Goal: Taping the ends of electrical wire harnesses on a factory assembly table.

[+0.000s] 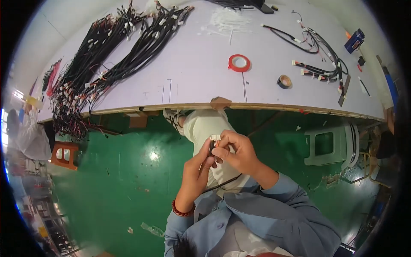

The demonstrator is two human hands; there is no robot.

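Note:
Over my lap, both hands meet around the end of a black cable harness. Its white connector (215, 137) points up toward the table, with thin orange and dark wires running into it. My left hand (198, 169) is closed, pinching the black sleeve just below the connector. My right hand (239, 153) is closed too, thumb and fingers at the coloured wires on the connector's right side. The black cable (224, 183) trails down across my leg. Fingertips hide part of the wires.
On the white table (192, 81) lie bundled black harnesses (141, 51) at left, red tape (239, 63), a brown tape roll (284, 82) and another harness (325, 51) at right. An orange stool (64, 162) and a pale stool (308, 150) stand on the green floor.

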